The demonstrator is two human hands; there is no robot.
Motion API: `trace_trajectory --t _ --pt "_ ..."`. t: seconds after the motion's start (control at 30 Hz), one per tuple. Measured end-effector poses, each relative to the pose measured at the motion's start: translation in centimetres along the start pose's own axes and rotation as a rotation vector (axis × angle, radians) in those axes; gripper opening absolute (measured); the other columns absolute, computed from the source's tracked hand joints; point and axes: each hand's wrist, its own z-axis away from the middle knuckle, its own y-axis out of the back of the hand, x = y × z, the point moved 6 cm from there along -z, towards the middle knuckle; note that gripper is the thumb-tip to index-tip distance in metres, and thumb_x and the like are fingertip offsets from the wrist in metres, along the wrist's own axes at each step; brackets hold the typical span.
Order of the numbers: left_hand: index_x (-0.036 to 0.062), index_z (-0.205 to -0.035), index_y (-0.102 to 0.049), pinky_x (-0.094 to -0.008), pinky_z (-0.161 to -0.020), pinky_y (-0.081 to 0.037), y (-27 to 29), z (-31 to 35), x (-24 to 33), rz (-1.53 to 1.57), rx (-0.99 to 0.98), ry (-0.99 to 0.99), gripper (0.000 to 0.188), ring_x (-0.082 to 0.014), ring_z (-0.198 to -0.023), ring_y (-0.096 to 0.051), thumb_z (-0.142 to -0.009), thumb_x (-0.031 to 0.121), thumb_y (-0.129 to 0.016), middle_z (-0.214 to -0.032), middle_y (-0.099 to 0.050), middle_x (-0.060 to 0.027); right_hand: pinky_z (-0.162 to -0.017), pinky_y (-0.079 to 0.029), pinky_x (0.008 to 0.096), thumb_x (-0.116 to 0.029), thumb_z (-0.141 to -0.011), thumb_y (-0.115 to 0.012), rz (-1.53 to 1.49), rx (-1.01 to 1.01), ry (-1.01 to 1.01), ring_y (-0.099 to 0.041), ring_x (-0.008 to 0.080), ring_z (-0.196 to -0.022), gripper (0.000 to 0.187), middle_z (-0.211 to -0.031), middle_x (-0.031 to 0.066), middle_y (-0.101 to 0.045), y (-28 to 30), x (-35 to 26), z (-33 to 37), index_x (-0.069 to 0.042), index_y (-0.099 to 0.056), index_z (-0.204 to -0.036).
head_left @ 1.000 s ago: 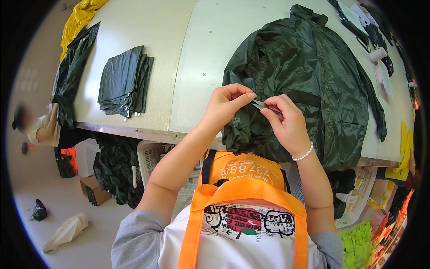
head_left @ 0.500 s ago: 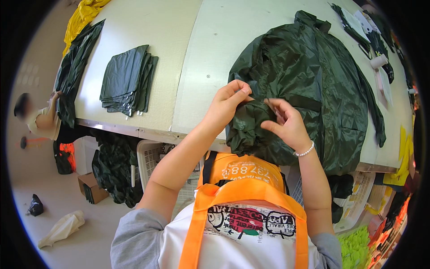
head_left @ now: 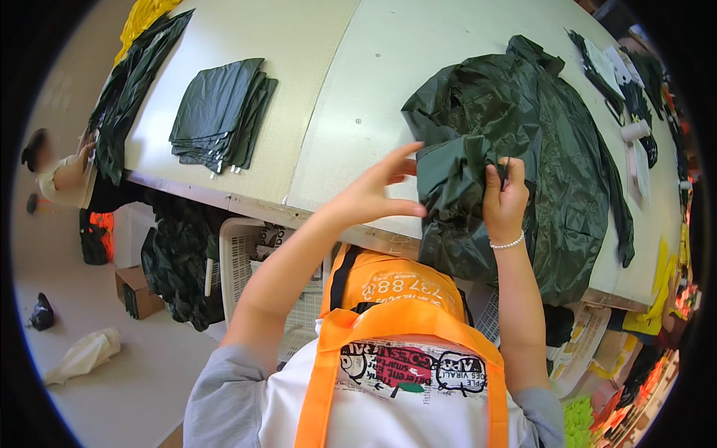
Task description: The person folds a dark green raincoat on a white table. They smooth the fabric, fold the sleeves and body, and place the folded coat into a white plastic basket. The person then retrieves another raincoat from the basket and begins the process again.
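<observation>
A dark green rain jacket (head_left: 564, 172) lies spread on the pale table, its collar pointing to the far side and its lower part hanging over the near edge. My right hand (head_left: 508, 196) pinches a bunched fold of the jacket's left part, thumb against fingers. Just left of that bunch, my left hand (head_left: 381, 190) is held with thumb and fingers apart, its tips close to the cloth and nothing in its grasp. Bunched cloth hides what lies beneath it.
Folded dark green garments (head_left: 220, 112) are stacked on the table's left side (head_left: 314, 75). Beyond them lie a long green garment (head_left: 138, 89) and yellow cloth (head_left: 149, 26), near another person (head_left: 63, 175). A white basket (head_left: 237, 254) stands below the edge; a white roll (head_left: 635, 131) sits far right.
My left hand has let go of the cloth and opened. My right hand has closed on a fold of the jacket. The view has shifted slightly.
</observation>
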Motion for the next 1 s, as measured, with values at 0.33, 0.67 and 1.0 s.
trace_trajectory --t 0.33,0.67,1.0 --pt "0.0042 -0.070 -0.056 -0.0425 -0.052 -0.043 6.0 -3.7 -0.8 -0.633 0.894 0.120 0.004 -0.0409 -0.061 -0.057 -0.068 0.004 -0.059 -0.065 -0.058 -0.0209 -0.054 -0.039 0.0291 -0.011 -0.079 -0.073 -0.251 -0.350 -0.176 -0.045 0.0146 -0.056 0.030 -0.064 0.0091 -0.049 -3.8 -8.2 2.2 -0.002 -0.045 -0.082" --pt "0.0024 -0.070 -0.049 -0.0226 -0.046 -0.031 -0.8 3.9 3.6 -0.363 0.513 -0.116 0.016 -0.0038 -0.053 -0.036 -0.073 -0.002 -0.064 -0.054 -0.038 0.0017 -0.055 -0.038 0.0233 0.010 -0.072 -0.055 -0.075 0.187 -0.209 -0.038 0.0063 -0.058 0.021 -0.060 -0.0023 -0.038 4.4 1.0 1.2 -0.005 -0.041 -0.070" --pt "0.0073 -0.071 -0.041 -0.0173 -0.053 -0.033 -1.4 3.5 3.4 -0.013 0.258 0.060 0.033 -0.0029 -0.057 -0.038 -0.072 -0.002 -0.072 -0.067 -0.040 0.0037 -0.049 -0.033 0.0170 0.000 -0.074 -0.071 -0.465 -0.268 -0.396 -0.039 0.0017 -0.055 0.022 -0.066 -0.0066 -0.046 1.3 -5.0 5.6 -0.006 -0.050 -0.078"
